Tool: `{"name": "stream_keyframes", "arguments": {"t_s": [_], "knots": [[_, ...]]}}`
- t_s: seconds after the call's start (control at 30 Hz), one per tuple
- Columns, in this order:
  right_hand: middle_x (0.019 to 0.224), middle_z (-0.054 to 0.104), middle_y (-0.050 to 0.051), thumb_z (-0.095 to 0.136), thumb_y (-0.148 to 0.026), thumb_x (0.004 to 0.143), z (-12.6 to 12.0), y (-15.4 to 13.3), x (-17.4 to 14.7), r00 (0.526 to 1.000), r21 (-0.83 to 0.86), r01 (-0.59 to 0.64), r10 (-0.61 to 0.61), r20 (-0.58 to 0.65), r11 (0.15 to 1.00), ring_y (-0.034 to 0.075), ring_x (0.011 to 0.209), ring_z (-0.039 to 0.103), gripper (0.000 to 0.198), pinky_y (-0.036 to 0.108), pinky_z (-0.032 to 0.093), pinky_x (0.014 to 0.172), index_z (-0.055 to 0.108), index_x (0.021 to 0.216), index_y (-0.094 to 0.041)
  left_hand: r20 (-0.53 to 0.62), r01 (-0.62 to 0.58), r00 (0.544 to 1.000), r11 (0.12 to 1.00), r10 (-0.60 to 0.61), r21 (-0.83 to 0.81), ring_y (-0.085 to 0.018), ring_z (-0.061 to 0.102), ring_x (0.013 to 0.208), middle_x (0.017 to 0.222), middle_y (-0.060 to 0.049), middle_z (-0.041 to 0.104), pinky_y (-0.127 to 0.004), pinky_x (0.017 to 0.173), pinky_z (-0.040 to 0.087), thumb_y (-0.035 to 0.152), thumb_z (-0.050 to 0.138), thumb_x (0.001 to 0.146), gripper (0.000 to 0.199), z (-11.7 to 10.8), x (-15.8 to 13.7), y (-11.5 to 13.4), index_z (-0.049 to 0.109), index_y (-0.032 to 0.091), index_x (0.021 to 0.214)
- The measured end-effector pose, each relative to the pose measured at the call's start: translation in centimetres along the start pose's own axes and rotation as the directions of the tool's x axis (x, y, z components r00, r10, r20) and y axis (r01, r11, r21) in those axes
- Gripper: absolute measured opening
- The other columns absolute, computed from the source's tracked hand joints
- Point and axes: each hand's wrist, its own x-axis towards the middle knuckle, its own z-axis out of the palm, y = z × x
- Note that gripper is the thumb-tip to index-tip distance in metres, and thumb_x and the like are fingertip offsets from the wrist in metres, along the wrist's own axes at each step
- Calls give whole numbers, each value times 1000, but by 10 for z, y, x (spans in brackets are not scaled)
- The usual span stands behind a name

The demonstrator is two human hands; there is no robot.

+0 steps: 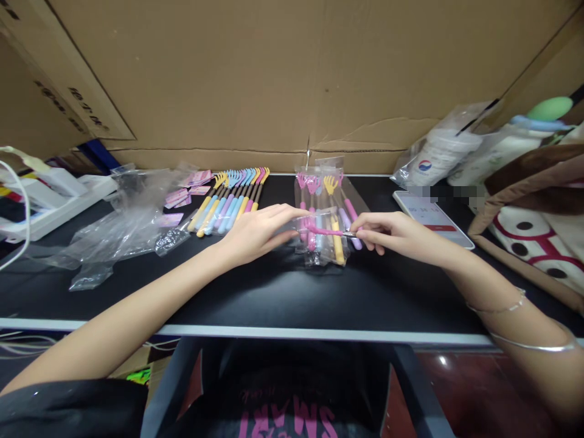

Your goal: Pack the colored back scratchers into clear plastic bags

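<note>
Pinches the pink scratcher (326,231) crosswise in the right hand (395,231), right of the scratcher row (236,210), seemingly to align with the clear bag (296,225) at the outstretched left hand (258,234), cannot tell whether gripping.

white phone (431,214) lying flat, bagged lidded cup (444,155), white power strip (93,187), brown cardboard (228,79) behind

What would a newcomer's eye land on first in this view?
Probably the pink scratcher at the center, held in the right hand, with the left hand near its claw-like head, above some bagged scratchers. Next, the colorful row of scratchers left of center on the black table. Then the pale phone beyond the right hand.
</note>
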Motion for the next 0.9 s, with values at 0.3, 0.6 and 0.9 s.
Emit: {"name": "stream_keyframes", "arguments": {"t_s": [0.3, 0.6, 0.9], "knots": [[69, 59, 0, 49, -55, 92, 3, 0, 1, 1000, 81, 17, -19, 18, 997, 11, 54, 56, 37, 25, 45, 56, 57, 95, -19, -82, -8, 997, 978, -9, -206, -18, 61, 110, 120, -9, 63, -31, 93, 49, 24, 43, 99, 29, 3, 3, -6, 53, 17, 125], [65, 54, -3, 48, -50, 94, 1, -2, 0, 999, 86, 39, -39, 0, 996, 9, 53, 53, 32, 24, 42, 56, 55, 93, -18, -189, -27, 982, 967, -22, -253, -14, 63, 98, 111, -7, 65, -28, 89, 51, 19, 45, 97, 24, 3, 4, -5, 56, 17, 118], [65, 54, -3, 45, -54, 93, 4, -3, 1, 999, 44, 31, -32, 20, 999, 8, 49, 49, 37, 23, 39, 49, 56, 95, -18, -144, -76, 988, 993, 62, -95, -18, 61, 109, 117, -9, 65, -29, 89, 50, 22, 47, 97, 26, 3, 3, -7, 55, 17, 121]]}}
